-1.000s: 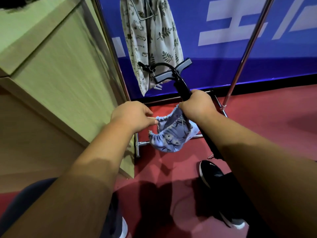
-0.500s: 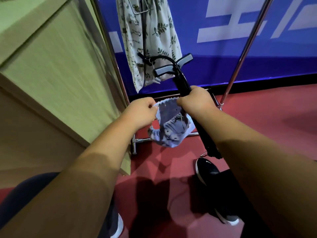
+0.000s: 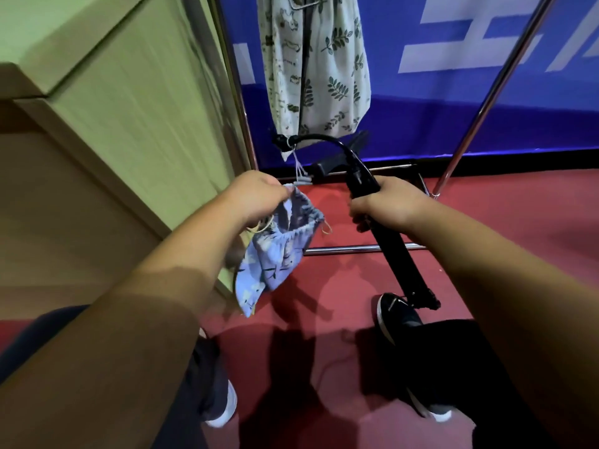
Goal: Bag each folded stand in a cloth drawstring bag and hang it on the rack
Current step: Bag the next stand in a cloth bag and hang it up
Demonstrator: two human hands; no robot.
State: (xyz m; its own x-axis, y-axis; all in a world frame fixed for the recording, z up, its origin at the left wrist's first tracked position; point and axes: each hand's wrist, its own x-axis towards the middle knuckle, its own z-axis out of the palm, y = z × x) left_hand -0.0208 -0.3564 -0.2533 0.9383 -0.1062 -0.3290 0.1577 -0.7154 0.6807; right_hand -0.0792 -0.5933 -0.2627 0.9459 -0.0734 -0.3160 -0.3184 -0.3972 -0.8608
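Bagging is partway: one leaf-printed cream cloth bag (image 3: 324,69) already hangs on the chrome rack (image 3: 492,92). The left grip (image 3: 259,199) pinches the blue patterned drawstring bag (image 3: 282,254), and the right grip (image 3: 389,205) clasps the black folded stand (image 3: 395,254), which is not yet inside.

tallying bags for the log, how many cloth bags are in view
2: a blue bag held by the left hand, and a leaf-print bag hanging on the rack. More may hang above the frame.

The scene is moderately lit. Dark, soft-edged shadows are cast on the red floor (image 3: 324,367). The left forearm (image 3: 129,335) and right forearm (image 3: 518,303) are shaded near the camera. The cabinet (image 3: 129,108) is smeared by motion blur; the rack poles (image 3: 494,92) are slanted by wide-angle distortion.
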